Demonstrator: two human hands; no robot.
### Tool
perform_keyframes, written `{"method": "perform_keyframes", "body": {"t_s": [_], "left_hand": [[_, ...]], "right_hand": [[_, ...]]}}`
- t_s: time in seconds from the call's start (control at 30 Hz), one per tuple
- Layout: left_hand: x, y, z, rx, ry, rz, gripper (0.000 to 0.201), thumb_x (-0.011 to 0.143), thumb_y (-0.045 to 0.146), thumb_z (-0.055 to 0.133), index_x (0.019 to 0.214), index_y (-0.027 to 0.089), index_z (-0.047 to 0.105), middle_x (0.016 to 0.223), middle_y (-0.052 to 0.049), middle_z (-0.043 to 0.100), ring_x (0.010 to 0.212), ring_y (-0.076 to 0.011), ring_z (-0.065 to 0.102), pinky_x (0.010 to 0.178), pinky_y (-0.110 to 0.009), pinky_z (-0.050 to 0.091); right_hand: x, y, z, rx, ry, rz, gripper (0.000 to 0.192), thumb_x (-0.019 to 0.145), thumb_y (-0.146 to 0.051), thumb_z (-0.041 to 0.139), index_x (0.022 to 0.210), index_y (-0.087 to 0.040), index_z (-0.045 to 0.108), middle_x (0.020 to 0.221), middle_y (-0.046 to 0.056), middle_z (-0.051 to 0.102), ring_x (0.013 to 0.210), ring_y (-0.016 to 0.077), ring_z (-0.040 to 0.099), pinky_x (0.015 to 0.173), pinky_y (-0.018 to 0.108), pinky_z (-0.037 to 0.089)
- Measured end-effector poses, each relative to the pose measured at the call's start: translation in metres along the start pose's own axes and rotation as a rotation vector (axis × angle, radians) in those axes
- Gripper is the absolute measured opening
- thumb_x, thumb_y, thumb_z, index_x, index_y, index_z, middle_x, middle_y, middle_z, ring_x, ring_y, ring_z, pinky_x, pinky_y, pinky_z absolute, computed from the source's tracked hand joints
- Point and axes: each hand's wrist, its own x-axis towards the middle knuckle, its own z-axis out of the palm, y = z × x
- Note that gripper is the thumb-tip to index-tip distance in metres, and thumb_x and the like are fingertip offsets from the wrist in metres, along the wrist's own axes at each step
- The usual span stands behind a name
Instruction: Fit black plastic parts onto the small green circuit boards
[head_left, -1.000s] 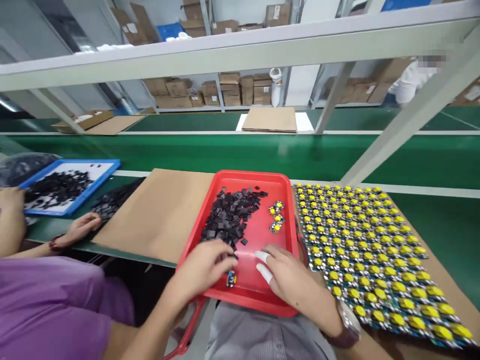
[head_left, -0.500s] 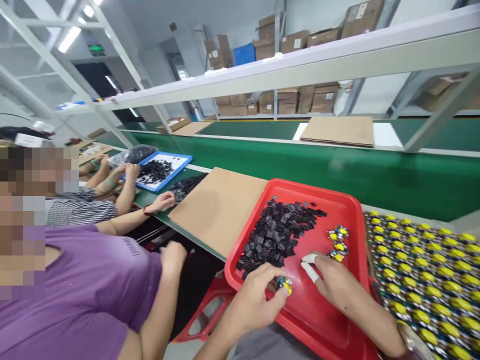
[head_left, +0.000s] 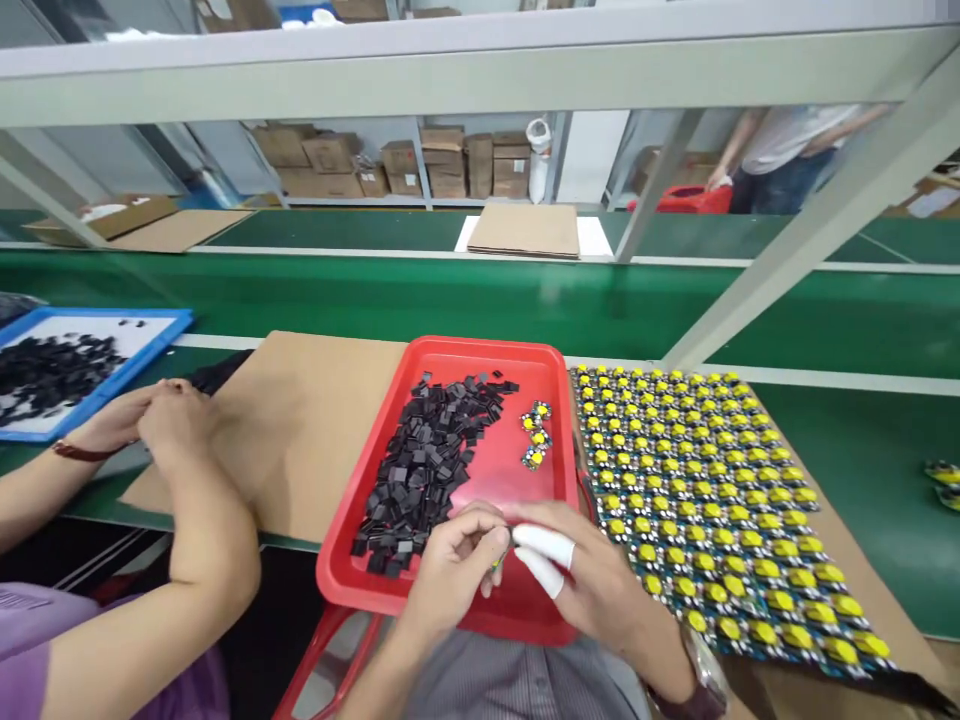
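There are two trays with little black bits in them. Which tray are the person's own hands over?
The red tray. The left hand and right hand meet over its near edge, while the blue tray sits far left, by the neighbour's hands.

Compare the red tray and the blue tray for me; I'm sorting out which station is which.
The red tray sits in front of the person's hands; the blue tray lies far left by a co-worker. The red tray has a red floor and also holds a few yellow-centred parts; the blue tray has a white floor. Both hold heaps of small black square pieces.
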Motion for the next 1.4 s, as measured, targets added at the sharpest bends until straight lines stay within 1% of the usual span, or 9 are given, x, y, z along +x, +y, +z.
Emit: {"method": "perform_keyframes", "body": {"t_s": [0.13,0.23,0.4,0.57,0.67,0.83,1.13,1.23,1.4], "left_hand": [[-0.005,-0.003,0.012,0.024,0.178,0.073,0.025,0.089,0.040,0.074,0.081,0.017,0.078,0.099,-0.004,0.062,0.054,-0.0058,0.057,0.047,-0.020,0.049],[-0.008,-0.003,0.019,0.049,0.198,0.119,0.023,0.090,0.037,0.073,0.080,0.018,0.080,0.095,-0.004,0.063,0.054,-0.0069,0.059,0.049,-0.022,0.052],[-0.011,-0.006,0.026,0.130,0.230,0.165,0.025,0.092,0.033,0.072,0.073,0.017,0.077,0.090,-0.003,0.063,0.055,-0.0073,0.058,0.050,-0.020,0.049],[-0.009,-0.016,0.028,0.018,0.258,0.169,0.022,0.092,0.031,0.072,0.076,0.018,0.078,0.094,-0.002,0.062,0.056,-0.0070,0.058,0.052,-0.020,0.050],[-0.010,-0.020,0.026,-0.077,0.192,0.143,0.017,0.094,0.032,0.071,0.089,0.020,0.082,0.100,-0.004,0.064,0.058,-0.0074,0.061,0.055,-0.021,0.054],[-0.016,-0.020,0.018,-0.257,0.072,0.085,0.044,0.091,0.026,0.075,0.135,0.030,0.069,0.132,-0.010,0.065,0.094,-0.0191,0.074,0.088,-0.033,0.063],[-0.017,-0.026,0.013,-0.133,0.104,0.159,0.051,0.091,0.019,0.074,0.137,0.037,0.063,0.141,-0.006,0.066,0.131,-0.0235,0.061,0.106,-0.035,0.054],[-0.017,-0.026,0.011,0.004,0.119,0.187,0.047,0.090,0.020,0.075,0.134,0.036,0.066,0.133,-0.004,0.069,0.123,-0.0189,0.064,0.105,-0.029,0.053],[-0.014,-0.022,0.011,0.211,0.176,0.241,0.041,0.086,0.020,0.077,0.124,0.031,0.070,0.090,0.001,0.068,0.077,-0.0135,0.064,0.077,-0.026,0.059]], "right_hand": [[-0.007,-0.003,0.011,0.112,0.168,0.258,0.042,0.092,-0.018,0.074,0.131,-0.025,0.062,0.128,0.010,0.070,0.117,0.0238,0.068,0.100,0.039,0.059],[-0.005,-0.008,0.017,0.294,0.249,0.303,0.023,0.094,-0.014,0.069,0.113,-0.027,0.069,0.110,0.004,0.074,0.101,0.0184,0.072,0.090,0.031,0.060],[-0.001,-0.013,0.018,0.434,0.286,0.405,0.021,0.097,-0.012,0.064,0.105,-0.028,0.074,0.101,0.002,0.076,0.094,0.0175,0.072,0.083,0.029,0.059],[-0.004,-0.015,0.022,0.444,0.284,0.392,0.031,0.094,-0.013,0.069,0.118,-0.031,0.074,0.111,0.004,0.077,0.103,0.0196,0.072,0.090,0.032,0.060],[-0.007,-0.015,0.025,0.452,0.370,0.346,0.033,0.093,-0.011,0.070,0.118,-0.032,0.074,0.115,0.004,0.077,0.107,0.0202,0.073,0.095,0.034,0.060],[-0.019,-0.007,0.016,0.541,0.561,0.563,0.030,0.095,-0.014,0.068,0.114,-0.033,0.078,0.114,0.002,0.078,0.095,0.0165,0.078,0.091,0.027,0.064],[-0.021,-0.017,0.004,0.473,0.512,0.624,0.024,0.088,-0.016,0.075,0.104,-0.033,0.082,0.100,0.001,0.079,0.078,0.0151,0.079,0.078,0.021,0.066],[-0.021,-0.018,0.007,0.488,0.464,0.657,0.025,0.089,-0.018,0.074,0.109,-0.031,0.082,0.101,0.004,0.079,0.080,0.0173,0.080,0.077,0.024,0.067],[-0.022,-0.021,0.016,0.535,0.465,0.702,0.018,0.084,-0.018,0.078,0.100,-0.027,0.081,0.090,0.003,0.081,0.078,0.0182,0.079,0.076,0.025,0.067]]}}
